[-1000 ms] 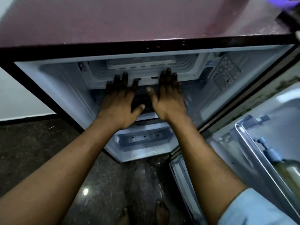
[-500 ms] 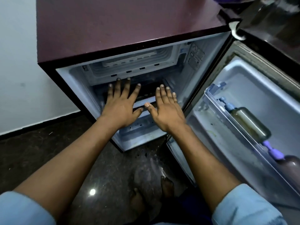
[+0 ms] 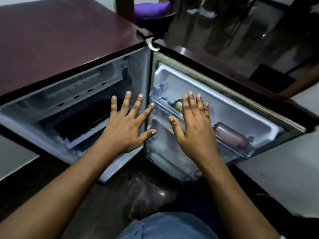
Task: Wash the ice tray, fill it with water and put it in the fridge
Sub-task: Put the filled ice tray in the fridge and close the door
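Note:
A small maroon fridge [image 3: 60, 45] stands open below me. Its freezer compartment [image 3: 82, 116] at the top left is a dark opening, and something dark lies inside; I cannot tell whether that is the ice tray. My left hand [image 3: 126, 128] hovers in front of the fridge's right edge with fingers spread and straight, holding nothing. My right hand [image 3: 195, 126] hovers in front of the open door [image 3: 233, 107], fingers straight and together, also holding nothing.
The door shelf [image 3: 238, 150] holds a brown bottle [image 3: 231, 135] and a greenish bottle [image 3: 178, 105]. A dark stone floor [image 3: 107, 195] lies below, with my feet near the door's lower edge. A purple object [image 3: 151, 9] sits behind the fridge.
Both hands have drawn back out of the freezer compartment and shifted right. The view has swung right, bringing the whole open door into sight.

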Demonstrator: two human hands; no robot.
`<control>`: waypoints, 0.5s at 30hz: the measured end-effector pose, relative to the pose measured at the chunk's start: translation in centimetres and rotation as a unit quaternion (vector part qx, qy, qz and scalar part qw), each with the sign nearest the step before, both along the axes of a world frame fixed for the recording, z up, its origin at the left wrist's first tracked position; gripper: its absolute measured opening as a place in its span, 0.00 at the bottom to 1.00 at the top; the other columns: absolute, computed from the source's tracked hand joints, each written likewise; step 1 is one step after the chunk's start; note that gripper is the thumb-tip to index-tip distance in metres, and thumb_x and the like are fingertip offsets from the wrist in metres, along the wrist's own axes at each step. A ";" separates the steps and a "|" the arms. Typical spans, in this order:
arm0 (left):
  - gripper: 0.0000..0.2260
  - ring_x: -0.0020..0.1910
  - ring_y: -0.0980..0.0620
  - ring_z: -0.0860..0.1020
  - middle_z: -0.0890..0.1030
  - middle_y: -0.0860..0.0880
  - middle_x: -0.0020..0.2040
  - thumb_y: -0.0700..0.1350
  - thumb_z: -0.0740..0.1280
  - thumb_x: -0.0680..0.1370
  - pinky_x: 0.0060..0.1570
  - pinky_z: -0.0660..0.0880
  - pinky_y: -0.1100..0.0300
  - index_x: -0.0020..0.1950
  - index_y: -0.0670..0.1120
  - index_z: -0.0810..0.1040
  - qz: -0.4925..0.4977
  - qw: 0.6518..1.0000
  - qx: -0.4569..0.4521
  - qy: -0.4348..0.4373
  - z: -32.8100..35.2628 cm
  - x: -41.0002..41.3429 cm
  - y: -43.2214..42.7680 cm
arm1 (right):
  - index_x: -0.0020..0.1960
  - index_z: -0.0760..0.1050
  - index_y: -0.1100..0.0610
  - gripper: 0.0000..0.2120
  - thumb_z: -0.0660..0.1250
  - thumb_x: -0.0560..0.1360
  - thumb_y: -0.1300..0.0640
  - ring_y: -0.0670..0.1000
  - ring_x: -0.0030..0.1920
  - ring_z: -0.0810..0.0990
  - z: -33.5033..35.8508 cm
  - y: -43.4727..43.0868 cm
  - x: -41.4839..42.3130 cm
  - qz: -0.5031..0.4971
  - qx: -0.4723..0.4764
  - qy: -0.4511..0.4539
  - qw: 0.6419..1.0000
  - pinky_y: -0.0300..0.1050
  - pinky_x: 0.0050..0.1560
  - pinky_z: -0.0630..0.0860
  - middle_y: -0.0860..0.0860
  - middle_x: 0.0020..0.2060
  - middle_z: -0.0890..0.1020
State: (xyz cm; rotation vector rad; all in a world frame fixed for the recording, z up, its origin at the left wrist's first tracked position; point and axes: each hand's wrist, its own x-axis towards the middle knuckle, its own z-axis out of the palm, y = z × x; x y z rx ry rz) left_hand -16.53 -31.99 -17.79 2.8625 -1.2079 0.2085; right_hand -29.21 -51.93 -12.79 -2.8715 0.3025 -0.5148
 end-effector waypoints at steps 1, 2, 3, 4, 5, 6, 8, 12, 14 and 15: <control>0.38 0.84 0.37 0.30 0.39 0.46 0.87 0.77 0.38 0.79 0.78 0.32 0.28 0.86 0.61 0.36 -0.021 1.000 -0.005 -0.005 0.9 -0.1 -1.2 | 0.84 0.57 0.61 0.34 0.55 0.85 0.42 0.56 0.85 0.50 0.6 -1.0 -0.9 -0.011 -0.010 -0.033 0.999 0.56 0.84 0.46 0.57 0.83 0.59; 0.38 0.83 0.38 0.29 0.38 0.47 0.87 0.77 0.38 0.80 0.78 0.32 0.29 0.85 0.61 0.36 -0.043 0.999 -0.010 -0.010 1.9 -0.1 -2.5 | 0.83 0.59 0.63 0.33 0.58 0.85 0.45 0.57 0.84 0.53 1.2 -2.1 -1.7 -0.022 -0.016 -0.069 0.997 0.58 0.84 0.48 0.59 0.83 0.61; 0.38 0.83 0.39 0.28 0.36 0.47 0.87 0.76 0.39 0.80 0.78 0.30 0.31 0.85 0.61 0.35 -0.065 0.998 -0.017 -0.010 2.9 -0.1 -3.9 | 0.82 0.61 0.64 0.31 0.60 0.85 0.48 0.59 0.84 0.55 1.8 -3.2 -2.5 -0.034 -0.021 -0.101 0.994 0.59 0.84 0.50 0.60 0.82 0.63; 0.37 0.82 0.39 0.27 0.35 0.48 0.87 0.75 0.40 0.81 0.78 0.29 0.32 0.85 0.61 0.36 -0.085 0.996 -0.025 -0.007 3.8 -0.1 -5.2 | 0.81 0.63 0.65 0.31 0.61 0.84 0.50 0.60 0.84 0.57 2.3 -4.1 -3.1 -0.049 -0.026 -0.127 0.990 0.60 0.83 0.51 0.60 0.81 0.65; 0.37 0.82 0.39 0.27 0.35 0.48 0.87 0.74 0.42 0.81 0.79 0.29 0.34 0.86 0.61 0.37 -0.109 0.993 -0.034 -0.009 4.8 -0.2 -7.0 | 0.80 0.64 0.66 0.30 0.62 0.83 0.51 0.61 0.83 0.58 2.9 -5.2 -3.9 -0.071 -0.030 -0.148 0.986 0.61 0.83 0.52 0.61 0.80 0.66; 0.36 0.83 0.38 0.28 0.35 0.48 0.87 0.73 0.43 0.82 0.79 0.30 0.34 0.86 0.61 0.38 -0.129 0.991 -0.041 -0.014 5.7 -0.4 -8.6 | 0.80 0.65 0.66 0.30 0.63 0.83 0.52 0.61 0.83 0.58 3.4 -6.3 -4.6 -0.093 -0.034 -0.162 0.982 0.61 0.83 0.52 0.61 0.80 0.67; 0.36 0.84 0.37 0.32 0.37 0.47 0.87 0.72 0.46 0.83 0.80 0.36 0.32 0.87 0.60 0.41 -0.168 0.984 -0.053 -0.023 7.4 -1.2 -12.0 | 0.79 0.66 0.67 0.30 0.64 0.82 0.53 0.63 0.83 0.59 4.5 -8.5 -6.1 -0.137 -0.044 -0.176 0.974 0.63 0.83 0.52 0.62 0.79 0.68; 0.36 0.85 0.37 0.37 0.42 0.47 0.88 0.72 0.46 0.82 0.81 0.39 0.31 0.87 0.59 0.45 -0.232 0.970 -0.054 -0.051 9.7 -3.2 -18.1 | 0.81 0.63 0.65 0.33 0.61 0.82 0.48 0.63 0.83 0.55 5.6 -12.3 -8.8 -0.205 -0.061 -0.128 0.968 0.62 0.83 0.47 0.62 0.80 0.65; 0.36 0.86 0.37 0.39 0.43 0.47 0.88 0.72 0.46 0.83 0.81 0.39 0.31 0.87 0.58 0.45 -0.244 0.967 -0.050 -0.056 10.2 -4.0 -20.4 | 0.81 0.62 0.64 0.34 0.60 0.82 0.45 0.65 0.83 0.55 5.6 -13.9 -9.7 -0.226 -0.067 -0.078 0.969 0.64 0.83 0.46 0.61 0.81 0.64; 0.36 0.86 0.38 0.39 0.43 0.47 0.88 0.72 0.46 0.83 0.81 0.39 0.31 0.87 0.58 0.45 -0.246 0.967 -0.048 -0.055 10.4 -4.4 -21.5 | 0.82 0.62 0.63 0.34 0.60 0.82 0.44 0.65 0.83 0.54 5.6 -14.7 -10.1 -0.232 -0.072 -0.053 0.969 0.66 0.82 0.45 0.62 0.81 0.63</control>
